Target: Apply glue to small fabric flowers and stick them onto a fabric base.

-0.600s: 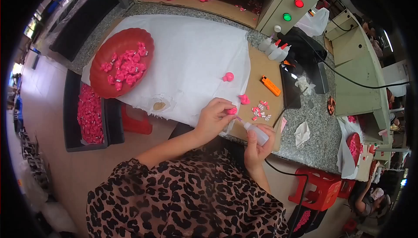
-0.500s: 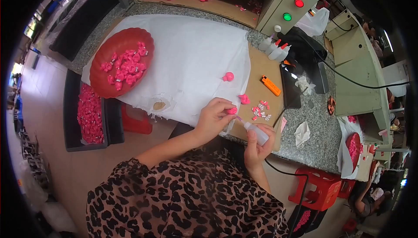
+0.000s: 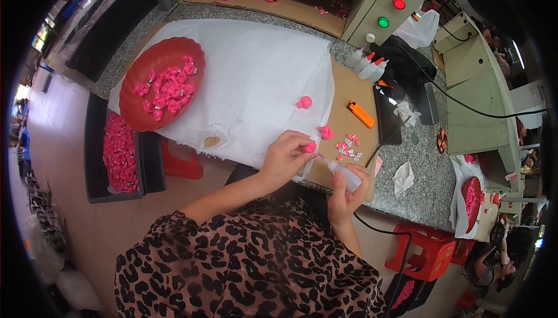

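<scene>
Near the front edge of the table, my left hand (image 3: 288, 158) pinches a small pink plastic piece (image 3: 310, 148) between thumb and fingertips. My right hand (image 3: 347, 193) is closed around a translucent white squeeze bottle (image 3: 344, 176). The bottle is tilted, its thin purplish nozzle close to the pink piece; whether they touch I cannot tell. Just beyond my hands lie a pink figure part (image 3: 325, 132) and a rounder pink part (image 3: 304, 102). Right of them, several small pink and white bits (image 3: 349, 148) are scattered on brown cardboard (image 3: 343, 100).
On white paper (image 3: 256, 68) stands a red scalloped bowl (image 3: 131, 94) of pink parts. A dark crate (image 3: 96, 161) of similar pieces is below left. An orange cutter (image 3: 361, 114), upright bottles (image 3: 372, 69), crumpled tissue (image 3: 403, 178) and a cable lie right. A cabinet (image 3: 378, 4) borders the back.
The squeeze bottle in my right hand has shifted slightly right, its nozzle a little farther from the pink piece's near side. My left hand has hardly moved.
</scene>
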`<action>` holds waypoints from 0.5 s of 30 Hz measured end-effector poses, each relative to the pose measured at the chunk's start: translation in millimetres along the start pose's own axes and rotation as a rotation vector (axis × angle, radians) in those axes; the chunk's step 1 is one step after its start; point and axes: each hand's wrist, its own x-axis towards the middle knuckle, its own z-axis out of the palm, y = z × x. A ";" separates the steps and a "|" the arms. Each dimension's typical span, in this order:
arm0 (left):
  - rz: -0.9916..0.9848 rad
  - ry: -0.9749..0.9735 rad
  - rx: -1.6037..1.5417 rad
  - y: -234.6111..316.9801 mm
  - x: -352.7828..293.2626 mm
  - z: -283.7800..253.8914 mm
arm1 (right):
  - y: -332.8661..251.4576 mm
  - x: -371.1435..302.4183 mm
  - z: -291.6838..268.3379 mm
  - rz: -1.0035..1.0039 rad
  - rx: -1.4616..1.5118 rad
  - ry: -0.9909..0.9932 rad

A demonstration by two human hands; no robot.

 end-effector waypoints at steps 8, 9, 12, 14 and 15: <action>-0.018 -0.009 -0.025 -2.3 -0.7 -1.5 | -1.8 1.9 3.3 0.033 0.043 0.029; -0.018 -0.010 -0.026 -1.8 -0.7 -1.5 | -0.2 1.9 2.5 0.033 0.042 0.030; -0.017 -0.024 -0.019 -0.4 -0.6 -2.1 | 3.8 1.7 0.7 0.035 0.023 0.039; -0.018 -0.029 -0.015 -0.8 -0.5 -2.2 | 1.7 1.5 1.9 0.059 0.059 0.046; -0.018 -0.029 -0.015 -0.8 -0.5 -2.3 | 3.0 1.3 1.3 0.059 0.059 0.046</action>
